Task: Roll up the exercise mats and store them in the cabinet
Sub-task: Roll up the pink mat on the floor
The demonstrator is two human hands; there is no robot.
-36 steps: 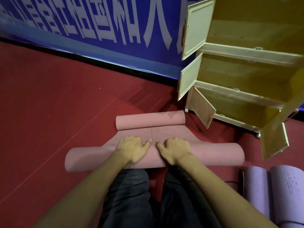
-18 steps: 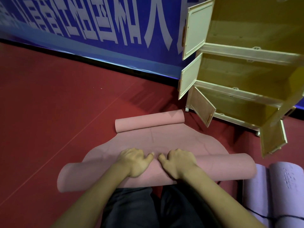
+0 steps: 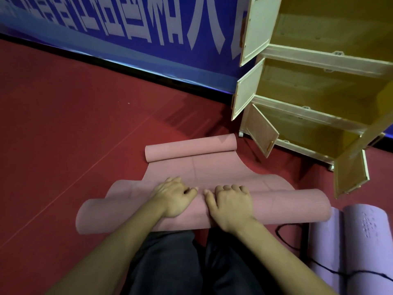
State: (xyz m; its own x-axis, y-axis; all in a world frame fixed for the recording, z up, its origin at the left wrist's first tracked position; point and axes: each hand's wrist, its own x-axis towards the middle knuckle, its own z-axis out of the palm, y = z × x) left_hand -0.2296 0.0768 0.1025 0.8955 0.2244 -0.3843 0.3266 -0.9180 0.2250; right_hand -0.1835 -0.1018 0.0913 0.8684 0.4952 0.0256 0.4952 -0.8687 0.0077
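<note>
Pink mat [image 3: 212, 173]: on the red floor [image 3: 63, 124], curled at both ends, flat between
Left hand [image 3: 173, 196]: grip curled over the near roll, pressing it
Right hand [image 3: 230, 204]: same, just beside the left
Cabinet [image 3: 319, 92]: right of the mat, doors open
Purple mats [image 3: 357, 241]: rolled, lower right

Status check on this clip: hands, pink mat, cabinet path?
Both hands, left and right, curled over pink mat near roll. Mat part-rolled, far end curled. Cabinet doors open, unblocked.
</note>
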